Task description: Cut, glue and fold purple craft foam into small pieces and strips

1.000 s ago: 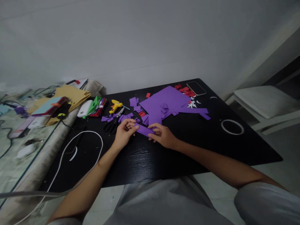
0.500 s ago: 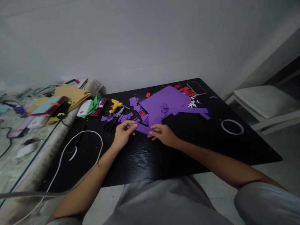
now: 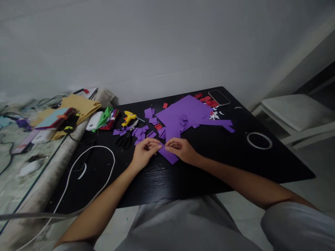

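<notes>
A person sits at a black table (image 3: 162, 181), grey-clad lap below its near edge and both bare forearms reaching over it. The left hand (image 3: 143, 155) and right hand (image 3: 183, 150) meet near the table's middle, each with fingertips pinched shut on a purple paper strip (image 3: 169, 155). The strip's long axis runs diagonally, its upper end between the two sets of fingertips and its lower end pointing toward the person and to the right, lying under the right hand. Half a second ago the strip lay nearly level, stretched between hands set further apart; the hands have since drawn together and the strip has swung steeper. Much of the strip's upper end is hidden by the fingers, so any fold there cannot be made out. Beyond the hands lie small purple scraps (image 3: 141, 131), black scissors (image 3: 126, 137) and a yellow glue gun (image 3: 129, 118), then a large purple sheet (image 3: 183, 111). At the table's far edge rests a phone (image 3: 219, 97).
</notes>
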Demonstrator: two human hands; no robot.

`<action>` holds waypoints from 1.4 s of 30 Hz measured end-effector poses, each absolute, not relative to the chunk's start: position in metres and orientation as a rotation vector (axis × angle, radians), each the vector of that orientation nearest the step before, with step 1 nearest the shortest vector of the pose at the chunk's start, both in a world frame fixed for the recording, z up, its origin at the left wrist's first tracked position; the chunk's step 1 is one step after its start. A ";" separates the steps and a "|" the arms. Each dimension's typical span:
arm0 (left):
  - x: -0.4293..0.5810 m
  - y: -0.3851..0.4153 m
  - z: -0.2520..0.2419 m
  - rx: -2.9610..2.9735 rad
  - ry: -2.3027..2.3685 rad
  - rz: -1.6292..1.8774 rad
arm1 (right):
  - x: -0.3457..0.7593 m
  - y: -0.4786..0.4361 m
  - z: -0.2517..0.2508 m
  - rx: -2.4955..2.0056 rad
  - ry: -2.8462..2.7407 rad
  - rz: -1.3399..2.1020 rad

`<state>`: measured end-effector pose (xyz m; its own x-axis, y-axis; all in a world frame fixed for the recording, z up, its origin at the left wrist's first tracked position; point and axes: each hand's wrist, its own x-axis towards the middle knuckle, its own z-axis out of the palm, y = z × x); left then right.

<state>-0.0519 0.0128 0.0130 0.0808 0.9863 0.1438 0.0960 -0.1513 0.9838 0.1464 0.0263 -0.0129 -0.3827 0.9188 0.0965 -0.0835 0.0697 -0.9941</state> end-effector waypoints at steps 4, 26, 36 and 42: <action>-0.049 0.010 0.010 1.487 1.157 1.197 | 0.145 0.025 -0.014 -0.847 -1.448 1.474; -0.050 0.007 0.007 1.577 1.135 1.178 | 0.145 0.021 -0.011 -0.911 -1.405 1.285; -0.052 0.008 0.011 1.544 1.101 1.063 | 0.146 0.023 -0.010 -0.953 -1.418 1.295; -0.051 0.008 0.004 1.583 1.157 1.001 | 0.146 0.022 -0.012 -0.924 -1.487 1.292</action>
<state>-0.0511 0.0082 0.0036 0.2323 0.9679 0.0955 0.2332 -0.1507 0.9607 0.1459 0.0219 -0.0120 -0.2859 0.9437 0.1665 -0.0334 0.1638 -0.9859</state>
